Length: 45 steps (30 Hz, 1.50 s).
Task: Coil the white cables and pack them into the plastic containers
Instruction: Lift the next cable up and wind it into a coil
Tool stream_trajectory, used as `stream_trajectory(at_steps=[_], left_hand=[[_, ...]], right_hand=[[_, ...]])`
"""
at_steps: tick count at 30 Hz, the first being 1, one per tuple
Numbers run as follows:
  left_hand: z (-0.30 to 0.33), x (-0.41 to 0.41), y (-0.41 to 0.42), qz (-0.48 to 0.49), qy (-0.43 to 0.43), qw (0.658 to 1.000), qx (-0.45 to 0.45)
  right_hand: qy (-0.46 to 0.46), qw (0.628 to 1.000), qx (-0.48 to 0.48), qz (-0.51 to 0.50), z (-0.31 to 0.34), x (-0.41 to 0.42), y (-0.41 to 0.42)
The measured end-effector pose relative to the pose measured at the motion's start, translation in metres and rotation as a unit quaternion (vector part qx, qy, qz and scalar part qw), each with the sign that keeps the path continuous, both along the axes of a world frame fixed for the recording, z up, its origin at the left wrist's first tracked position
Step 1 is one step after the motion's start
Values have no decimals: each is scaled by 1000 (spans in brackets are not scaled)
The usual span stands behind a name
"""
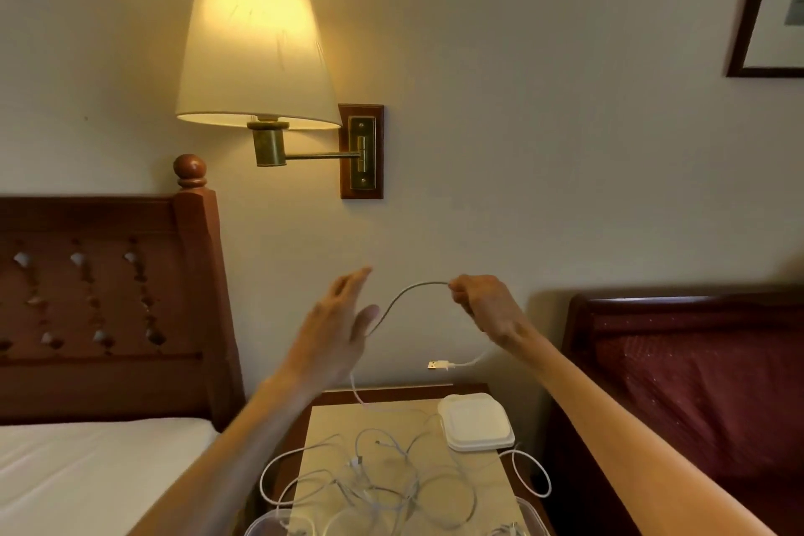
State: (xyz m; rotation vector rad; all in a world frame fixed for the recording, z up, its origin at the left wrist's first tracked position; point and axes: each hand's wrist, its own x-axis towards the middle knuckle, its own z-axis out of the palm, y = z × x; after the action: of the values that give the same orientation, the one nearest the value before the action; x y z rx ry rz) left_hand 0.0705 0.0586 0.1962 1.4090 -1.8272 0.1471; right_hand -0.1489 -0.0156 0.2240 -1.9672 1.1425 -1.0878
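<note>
Bedroom, hotel-like. Two beds against cream wall: carved reddish-brown wooden headboard with round finial point(108, 296) on left above white mattress sheet point(87, 470); dark wooden headboard with maroon padded panel point(696, 383) on right. Small wooden nightstand with beige top point(404, 413) between them. Lit brass swing-arm wall lamp with cream fabric shade point(254, 52) on wooden backplate above nightstand. Dark-framed picture point(757, 13) hangs at upper right.

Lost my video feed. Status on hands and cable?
Right hand pinches white cable, raised over table. Left hand open, beside it. Loose cables tangled below, lids stacked nearby.
</note>
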Motion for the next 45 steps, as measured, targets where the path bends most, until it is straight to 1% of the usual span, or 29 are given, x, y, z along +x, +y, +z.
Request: stream_trajectory(at_steps=[1,3,4,5,6,8,10,13,17,20,23,24,26,28,29,30,31,32,33,34,35,36,37,38,39,41,43,44,45], left_hand=[[-2,-14,0,-54,26,998,10],[-3,-34,-2,-119,100,985,70],[-5,-40,-4,-134,132,978,90],[-5,-42,-5,-131,141,978,82],[-5,-39,-8,-116,128,984,48],[0,-28,-13,-68,96,992,-41],[6,-11,-19,-31,84,991,-103],[8,3,-27,-5,74,988,-134],[-1,5,-31,28,79,986,-142],[-6,11,-30,27,78,987,-136],[-13,3,-23,-96,114,988,-39],[-18,1,-20,-124,110,986,-7],[-30,5,-15,-151,94,984,22],[-38,17,-10,-157,104,981,50],[-39,22,-8,-157,108,980,54],[-36,24,-6,-149,108,982,45],[-30,22,-5,-133,106,985,23],[-20,18,-4,-111,114,987,-2],[-8,10,-5,-93,139,986,-22],[6,1,-5,-80,184,979,-24],[23,-10,-4,-78,253,964,-7],[40,-21,-5,-80,330,940,16],[56,-30,-7,-84,407,909,39],[71,-39,-9,-81,459,883,56],[84,-46,-12,-77,504,858,71],[103,-57,-19,-94,579,805,88],[116,-58,-21,-101,645,751,97],[122,-51,-17,-104,664,735,92],[128,-37,-13,-89,661,741,83]], right_hand=[[26,999,-34,7,3,9,6],[40,996,-78,23,8,18,16],[42,995,-83,29,9,19,18],[42,996,-72,39,9,16,19],[40,997,-40,58,8,13,20],[4,990,74,123,3,2,24],[-72,963,189,179,-3,-10,29],[-154,921,273,231,-5,-18,38],[-187,878,338,283,15,-22,49],[-173,889,326,270,29,-27,55],[-207,919,263,208,39,-32,53],[-226,927,240,182,43,-34,50],[-260,937,195,131,52,-44,38],[-277,945,158,77,61,-59,24],[-261,955,134,43,63,-67,14],[-204,974,95,-3,63,-72,4],[-95,992,40,-70,60,-75,-6],[49,987,-26,-152,56,-73,-12],[179,955,-92,-217,48,-68,-17],[239,920,-169,-262,37,-58,-16],[223,902,-252,-271,27,-45,-10],[162,899,-327,-242,20,-29,5],[79,907,-369,-189,13,-12,21],[11,924,-360,-125,7,5,37],[-24,947,-314,-61,0,21,49],[-10,980,-197,34,-9,50,58],[-3,987,-105,123,-16,70,55],[-24,984,-59,167,-17,73,51],[-43,981,-19,190,-20,69,46]])
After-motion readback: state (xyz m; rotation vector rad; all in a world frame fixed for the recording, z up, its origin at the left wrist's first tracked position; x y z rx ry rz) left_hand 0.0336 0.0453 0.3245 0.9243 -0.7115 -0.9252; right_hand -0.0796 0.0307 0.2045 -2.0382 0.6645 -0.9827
